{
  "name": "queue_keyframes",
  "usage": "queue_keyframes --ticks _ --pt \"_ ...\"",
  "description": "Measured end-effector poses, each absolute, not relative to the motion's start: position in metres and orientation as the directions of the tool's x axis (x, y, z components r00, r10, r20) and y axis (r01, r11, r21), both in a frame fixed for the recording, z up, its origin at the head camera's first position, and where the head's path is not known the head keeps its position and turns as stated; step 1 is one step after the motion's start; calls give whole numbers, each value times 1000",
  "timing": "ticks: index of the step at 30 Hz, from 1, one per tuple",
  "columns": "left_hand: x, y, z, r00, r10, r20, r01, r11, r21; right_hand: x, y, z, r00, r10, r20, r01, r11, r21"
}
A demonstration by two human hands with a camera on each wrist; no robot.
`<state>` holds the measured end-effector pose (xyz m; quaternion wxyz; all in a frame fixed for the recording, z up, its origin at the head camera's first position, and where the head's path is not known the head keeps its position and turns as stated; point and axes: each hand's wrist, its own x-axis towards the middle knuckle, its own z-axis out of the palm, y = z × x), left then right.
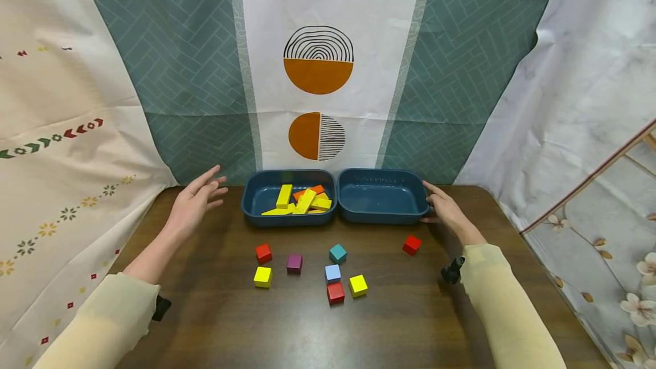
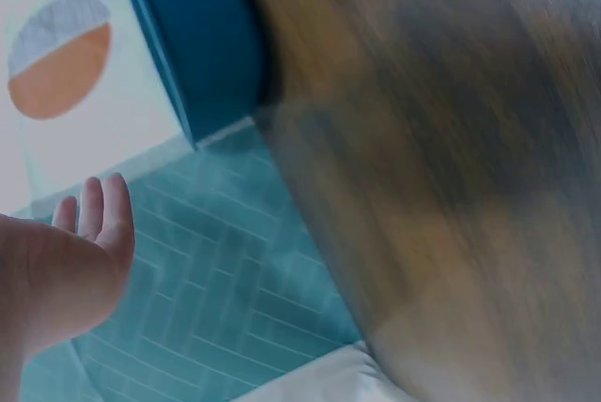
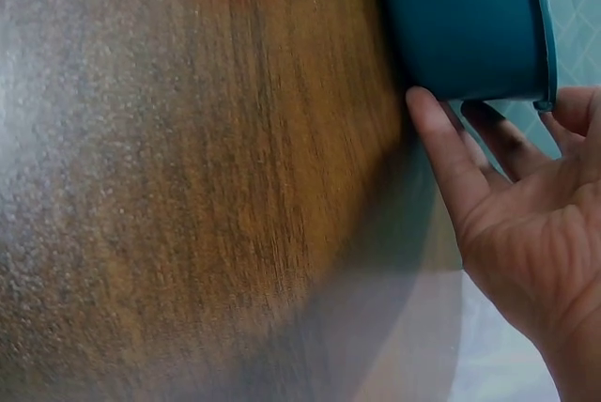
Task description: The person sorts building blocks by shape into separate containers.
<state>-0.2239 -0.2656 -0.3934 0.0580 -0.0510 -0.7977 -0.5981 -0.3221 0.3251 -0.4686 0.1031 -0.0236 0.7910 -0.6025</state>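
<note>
My right hand (image 1: 443,207) touches the right end of a dark blue tray (image 1: 381,218) with fairly straight fingers spread along its outer wall. In the right wrist view, fingertips (image 3: 424,106) meet the tray's side (image 3: 470,36) low down. Nothing lies in this tray. Left of it, a second blue tray (image 1: 289,220) holds several yellow blocks (image 1: 284,196) and orange pieces (image 1: 318,189). My left hand (image 1: 192,204) hovers left of that tray, apart from it, fingers extended and holding nothing. The left wrist view shows this hand (image 2: 75,270) only partly.
On the wooden table (image 1: 220,323) in front of the trays lie several cubes: a red cube (image 1: 263,253), yellow cube (image 1: 263,277), purple cube (image 1: 294,264), teal cube (image 1: 337,253), light blue cube (image 1: 332,274) and others. Another red cube (image 1: 411,245) sits near my right hand. Patterned cloth (image 1: 205,73) hangs behind.
</note>
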Motion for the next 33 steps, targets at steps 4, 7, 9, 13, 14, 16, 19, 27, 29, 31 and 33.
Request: queue_keyframes --ticks 4,7,9,13,14,16,19,27,29,31,33 --pt "-212 -253 -388 -978 60 201 210 265 941 -323 326 -471 -978 -159 -138 91 268 -959" --pt "-203 -243 -384 -967 109 231 252 262 931 -323 325 -470 -977 -159 -144 98 265 -959" --pt "-197 -236 -383 -959 142 244 274 258 926 -322 324 -468 -975 -164 -147 101 259 -961" --pt "-189 -225 -382 -945 206 256 304 256 918 -316 319 -457 -971 -175 -162 120 229 -966" --pt "-187 -222 -382 -941 220 257 310 253 917 -314 318 -454 -970 -177 -166 124 226 -966" --pt "-184 -217 -382 -935 245 256 317 255 914 -311 317 -448 -968 -179 -173 132 218 -967" --pt "-178 -210 -382 -931 273 243 316 269 910 -308 316 -444 -968 -179 -177 136 222 -966" --pt "-165 -193 -386 -933 309 184 315 455 833 -307 315 -444 -969 -168 -181 142 220 -965" --pt "-162 -189 -388 -932 316 177 318 482 817 -307 315 -444 -970 -165 -181 143 218 -965" --pt "-159 -186 -389 -931 324 170 323 506 800 -307 315 -445 -970 -163 -180 141 222 -965" --pt "-155 -183 -390 -932 325 158 319 534 783 -307 314 -444 -970 -162 -179 141 223 -965"
